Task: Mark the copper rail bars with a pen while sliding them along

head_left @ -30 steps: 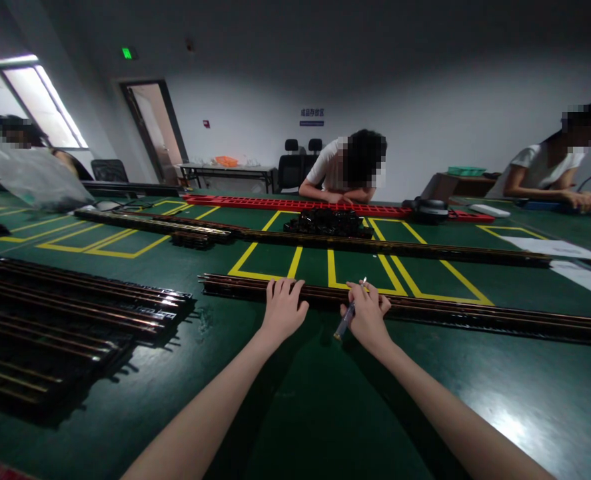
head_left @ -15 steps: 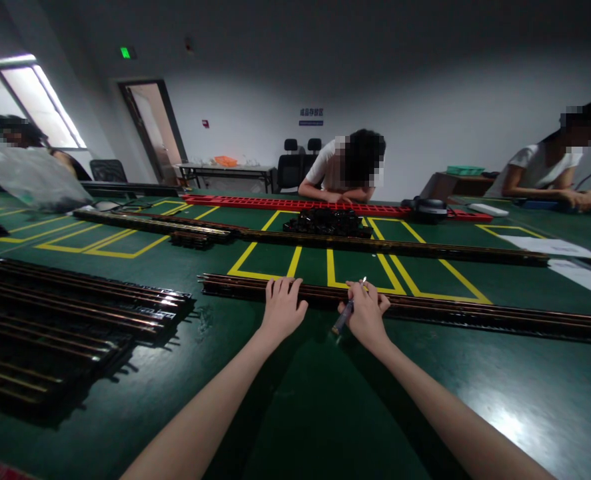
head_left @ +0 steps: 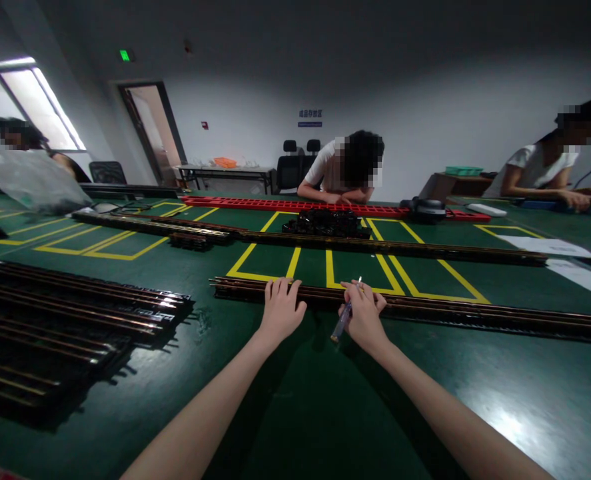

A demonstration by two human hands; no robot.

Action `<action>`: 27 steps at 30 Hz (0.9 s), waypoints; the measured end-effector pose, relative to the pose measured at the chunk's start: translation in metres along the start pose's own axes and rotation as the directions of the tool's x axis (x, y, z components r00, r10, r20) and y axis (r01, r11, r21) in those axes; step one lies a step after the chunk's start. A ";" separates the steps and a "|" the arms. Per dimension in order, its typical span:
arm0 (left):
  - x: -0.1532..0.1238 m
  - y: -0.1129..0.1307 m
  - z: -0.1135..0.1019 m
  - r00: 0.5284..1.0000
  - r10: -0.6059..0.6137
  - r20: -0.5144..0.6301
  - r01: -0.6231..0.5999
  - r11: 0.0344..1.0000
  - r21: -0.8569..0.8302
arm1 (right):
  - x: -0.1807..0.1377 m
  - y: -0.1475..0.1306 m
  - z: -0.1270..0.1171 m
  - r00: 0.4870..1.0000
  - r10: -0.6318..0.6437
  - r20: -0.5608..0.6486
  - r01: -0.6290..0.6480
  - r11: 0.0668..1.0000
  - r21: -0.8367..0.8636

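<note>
A long black strip with copper-coloured rails (head_left: 475,313), looking like model railway track, lies across the table in front of me. My left hand (head_left: 282,310) rests on it near its left end, fingers stretched over the rails and thumb apart. Farther right, my right hand (head_left: 365,312) is closed around a small screwdriver (head_left: 342,325) with a see-through handle. Its metal tip points up and away, above the strip. Fingers of my right hand also touch the strip, and part of the screwdriver is hidden by them.
Several similar strips (head_left: 75,300) are stacked at left. Another long strip (head_left: 400,248) lies farther back, with a dark heap of parts (head_left: 328,223) behind it. A red lattice rail (head_left: 275,203) crosses the far side. One person (head_left: 345,167) leans there; others sit at both sides.
The strip under my hands has slid a little to the right, its left end now closer to my left hand. My right hand has shifted slightly left with the screwdriver.
</note>
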State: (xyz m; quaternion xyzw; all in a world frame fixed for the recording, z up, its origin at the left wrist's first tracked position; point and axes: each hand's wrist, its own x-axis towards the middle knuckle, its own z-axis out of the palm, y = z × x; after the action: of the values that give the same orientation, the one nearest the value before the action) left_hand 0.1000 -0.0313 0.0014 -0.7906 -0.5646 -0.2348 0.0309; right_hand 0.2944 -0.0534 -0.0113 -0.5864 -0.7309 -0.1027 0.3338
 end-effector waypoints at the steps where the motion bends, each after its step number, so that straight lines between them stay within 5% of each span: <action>1: 0.000 0.000 0.000 1.000 0.000 0.001 0.000 1.000 0.000 | 0.000 0.000 0.001 1.000 -0.001 0.003 0.001 1.000 -0.002; 18: 0.000 -0.001 -0.001 1.000 0.001 -0.007 -0.001 1.000 -0.026 | 0.002 -0.012 -0.004 0.994 0.103 -0.019 -0.105 0.989 -0.105; 27: 0.000 0.000 0.000 1.000 -0.004 0.002 0.004 1.000 -0.029 | -0.001 -0.005 -0.005 0.998 0.045 -0.047 -0.050 0.990 -0.130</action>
State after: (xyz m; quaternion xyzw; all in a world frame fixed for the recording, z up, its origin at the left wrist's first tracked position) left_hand 0.0996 -0.0315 0.0014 -0.7903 -0.5626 -0.2422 0.0182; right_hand 0.2921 -0.0583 -0.0074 -0.6218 -0.7008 -0.1553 0.3131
